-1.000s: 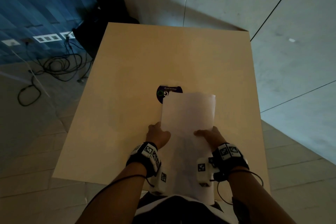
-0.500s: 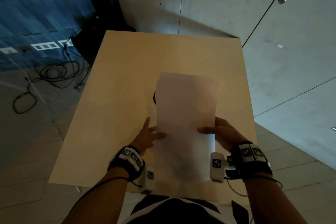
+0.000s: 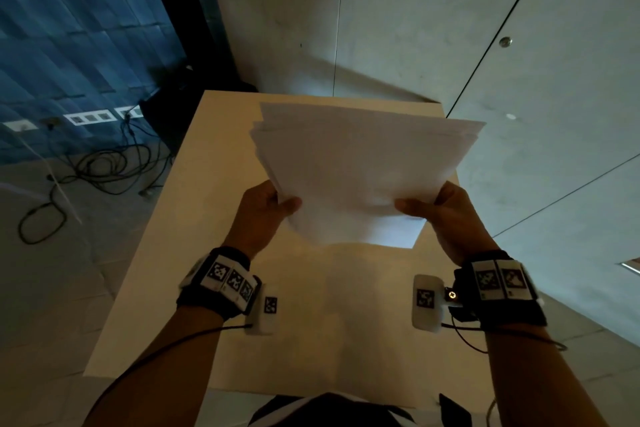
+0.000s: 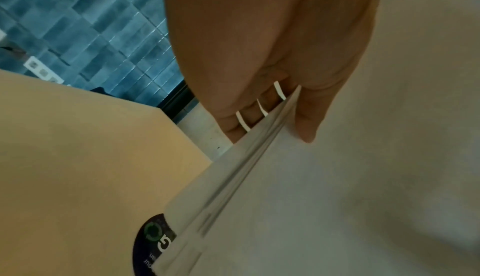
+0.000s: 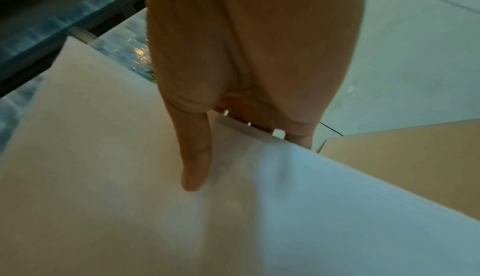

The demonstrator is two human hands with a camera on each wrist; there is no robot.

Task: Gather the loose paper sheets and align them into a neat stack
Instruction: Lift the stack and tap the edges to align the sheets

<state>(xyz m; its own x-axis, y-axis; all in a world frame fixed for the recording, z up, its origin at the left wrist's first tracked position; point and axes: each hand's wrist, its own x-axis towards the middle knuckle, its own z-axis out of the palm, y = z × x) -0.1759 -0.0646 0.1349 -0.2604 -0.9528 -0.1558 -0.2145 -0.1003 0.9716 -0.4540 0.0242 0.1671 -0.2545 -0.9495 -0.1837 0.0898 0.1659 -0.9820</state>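
Table [image 4: 64, 157]: left-wrist view alone shows sticker [image 4: 153, 239] under sheets [image 4: 337, 198].

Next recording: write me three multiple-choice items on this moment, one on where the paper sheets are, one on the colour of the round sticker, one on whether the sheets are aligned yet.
1. Where are the paper sheets?
A. Flat on the table
B. Held above the table by both hands
C. On the floor

2. What colour is the round sticker on the table?
A. Dark, with a green ring
B. Bright red
C. Plain yellow

3. How do the sheets' edges lie?
A. Perfectly flush
B. Staggered, not yet flush
C. Rolled into a tube

Answers: 1 B, the left hand and right hand pinch the lower corners. 2 A, shown in the left wrist view. 3 B, offset edges show at the top left corner.
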